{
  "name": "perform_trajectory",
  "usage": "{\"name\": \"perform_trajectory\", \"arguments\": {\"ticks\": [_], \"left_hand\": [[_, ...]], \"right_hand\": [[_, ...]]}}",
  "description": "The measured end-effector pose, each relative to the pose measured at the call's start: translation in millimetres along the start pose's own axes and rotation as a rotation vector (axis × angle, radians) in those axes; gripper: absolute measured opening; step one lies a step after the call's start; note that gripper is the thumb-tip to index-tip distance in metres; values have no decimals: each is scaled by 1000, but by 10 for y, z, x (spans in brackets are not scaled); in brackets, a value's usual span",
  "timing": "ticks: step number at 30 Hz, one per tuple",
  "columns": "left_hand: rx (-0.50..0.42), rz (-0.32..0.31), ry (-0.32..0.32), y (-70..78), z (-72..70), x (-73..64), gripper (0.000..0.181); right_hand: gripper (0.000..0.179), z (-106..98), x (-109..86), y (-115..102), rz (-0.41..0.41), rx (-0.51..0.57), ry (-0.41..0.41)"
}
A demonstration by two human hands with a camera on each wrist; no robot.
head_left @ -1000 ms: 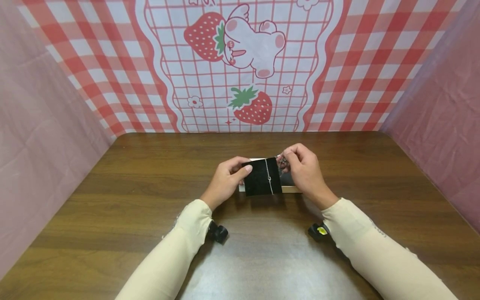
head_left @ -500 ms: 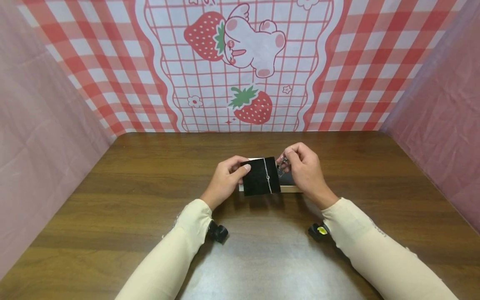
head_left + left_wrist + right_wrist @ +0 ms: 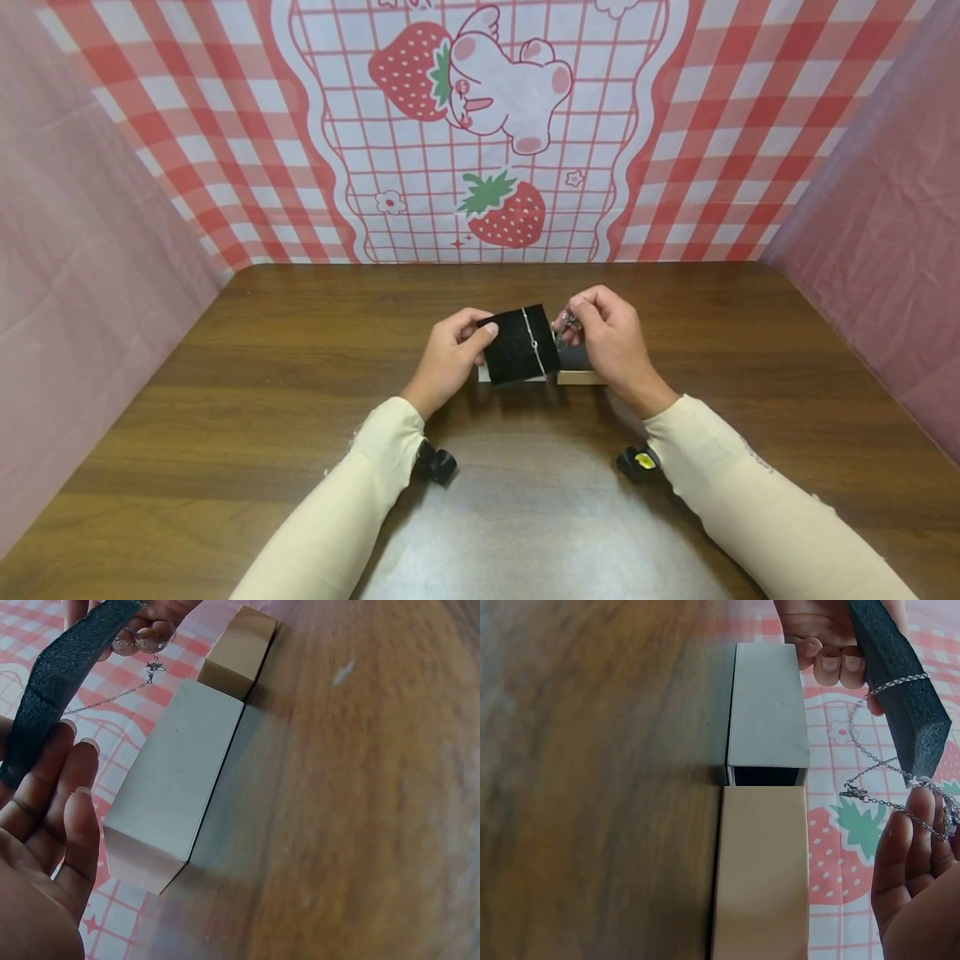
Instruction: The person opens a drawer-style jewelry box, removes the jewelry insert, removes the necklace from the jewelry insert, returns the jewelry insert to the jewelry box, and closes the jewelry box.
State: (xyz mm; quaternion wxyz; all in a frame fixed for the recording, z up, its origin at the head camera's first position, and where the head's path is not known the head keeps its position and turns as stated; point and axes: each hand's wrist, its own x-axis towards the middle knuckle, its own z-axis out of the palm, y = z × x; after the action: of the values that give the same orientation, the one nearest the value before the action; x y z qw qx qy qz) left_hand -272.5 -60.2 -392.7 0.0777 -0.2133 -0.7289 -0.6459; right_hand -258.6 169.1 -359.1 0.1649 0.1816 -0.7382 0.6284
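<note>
Between thumb and fingers, my left hand (image 3: pixel 442 358) holds a black foam jewelry pad (image 3: pixel 506 354) above the table. A thin silver chain necklace (image 3: pixel 534 343) runs across the pad near its right end and wraps over its edge, as the right wrist view shows. My right hand (image 3: pixel 611 333) pinches the bunched rest of the chain just right of the pad. A loop with a small ornament (image 3: pixel 853 793) hangs below the pad. Under the hands lies a box: a white sleeve (image 3: pixel 176 772) and a tan drawer (image 3: pixel 761 870), partly slid out to the right.
The brown wooden table (image 3: pixel 300 433) extends on all sides of the box. Behind it hangs a red-and-white checked cloth (image 3: pixel 712 125) with strawberries. Pink curtains (image 3: pixel 885 208) border both sides.
The foam pad has tilted, its right end rising, and shifted slightly left, uncovering more of the box's front edge. My right hand stays nearly in place with the bunched chain.
</note>
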Motion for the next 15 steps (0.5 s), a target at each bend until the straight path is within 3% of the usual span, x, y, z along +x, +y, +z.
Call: {"name": "perform_trajectory", "arguments": {"ticks": [15], "left_hand": [[-7, -19, 33, -13, -12, 3, 20]], "right_hand": [[24, 20, -4, -28, 11, 85, 27]]}}
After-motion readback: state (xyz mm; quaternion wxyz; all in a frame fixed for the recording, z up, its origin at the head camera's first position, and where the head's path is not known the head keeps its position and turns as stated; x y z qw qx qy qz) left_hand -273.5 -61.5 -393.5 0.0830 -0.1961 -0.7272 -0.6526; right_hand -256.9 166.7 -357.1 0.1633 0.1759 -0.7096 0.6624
